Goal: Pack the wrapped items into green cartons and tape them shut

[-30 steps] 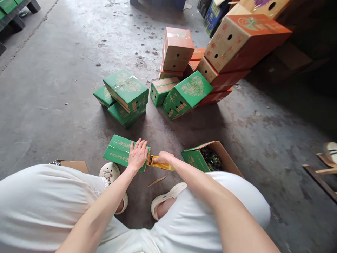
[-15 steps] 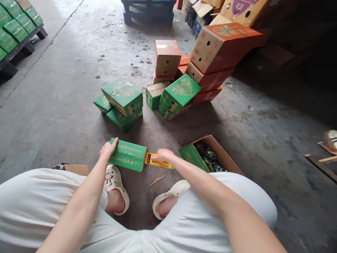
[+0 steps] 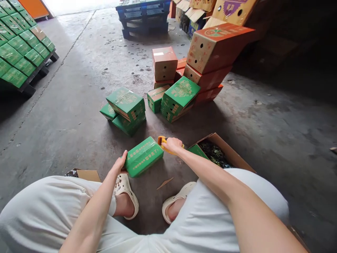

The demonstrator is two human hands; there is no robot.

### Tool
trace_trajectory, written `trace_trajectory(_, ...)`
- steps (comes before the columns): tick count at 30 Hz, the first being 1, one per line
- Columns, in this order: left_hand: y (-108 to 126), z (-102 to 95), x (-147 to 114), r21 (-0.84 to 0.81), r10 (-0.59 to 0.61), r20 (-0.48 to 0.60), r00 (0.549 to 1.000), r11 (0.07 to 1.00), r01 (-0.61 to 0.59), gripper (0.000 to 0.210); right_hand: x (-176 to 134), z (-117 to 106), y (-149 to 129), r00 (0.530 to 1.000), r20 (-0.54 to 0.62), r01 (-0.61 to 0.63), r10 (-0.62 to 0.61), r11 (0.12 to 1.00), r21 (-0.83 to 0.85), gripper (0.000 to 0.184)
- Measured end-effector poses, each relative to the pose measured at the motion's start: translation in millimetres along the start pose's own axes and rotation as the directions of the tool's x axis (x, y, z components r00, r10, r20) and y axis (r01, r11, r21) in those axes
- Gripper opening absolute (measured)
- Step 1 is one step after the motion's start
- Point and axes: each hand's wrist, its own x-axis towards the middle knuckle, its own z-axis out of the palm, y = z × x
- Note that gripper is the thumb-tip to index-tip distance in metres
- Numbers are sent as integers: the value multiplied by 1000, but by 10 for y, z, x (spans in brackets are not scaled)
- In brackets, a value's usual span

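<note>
My left hand (image 3: 121,162) grips the near left end of a green carton (image 3: 144,156), its thumb on the top edge. The carton is tilted above the floor between my feet, with clear tape along its top and printed characters. My right hand (image 3: 173,144) is closed around a yellow tape dispenser (image 3: 162,141) just off the carton's right end. Whether tape still joins the dispenser to the carton is too fine to tell. Beside my right knee stands an open carton (image 3: 223,149) with dark plastic and green stuff inside.
Ahead lie stacked green cartons (image 3: 126,105), more green cartons (image 3: 180,93) and a tall orange stack (image 3: 213,49). Green cartons fill a pallet (image 3: 39,70) at left. Blue pallets (image 3: 143,17) stand at the back. A cardboard scrap (image 3: 165,183) lies between my shoes.
The green carton has turned, its right end swinging up and away from me. My right hand and the tape dispenser have moved up and right, off the carton's end. The view has shifted too.
</note>
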Motion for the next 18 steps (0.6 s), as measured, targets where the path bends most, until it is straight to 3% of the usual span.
trace_trajectory(1,-49,115,-64,-180,-84,136,987,978,108,90,37,-62,-15,999,-39,-13,13,1000,12,49)
trace_trajectory(3,-150,335,-182,-378,-129,291,948,895,237,86,100,-205,-57,993,-115,-25,30,999,46,54)
trace_trajectory(5,-210,494,-258,-431,-132,211,969,877,214,76,135,-368,-88,982,-186,-19,32,997,71,58)
trace_trajectory(8,-118,533,-278,-465,-68,-34,997,884,44,63,118,-605,-56,974,-213,83,-71,995,48,58)
trace_trajectory(10,67,446,-274,-520,19,-140,990,849,-90,50,49,-715,14,974,-110,210,-200,973,91,63)
trace_trajectory(12,298,341,-307,-682,149,-168,974,696,-224,35,-66,-760,87,937,70,318,-342,918,236,72)
trace_trajectory(14,506,279,-395,-833,212,60,975,550,-68,31,-207,-744,132,874,207,345,-440,861,374,79)
trace_trajectory(16,644,285,-515,-860,254,323,912,481,170,37,-339,-698,151,839,264,337,-476,835,434,81)
trace_trajectory(18,706,337,-623,-830,269,469,841,460,315,36,-436,-653,165,834,272,337,-481,833,439,81)
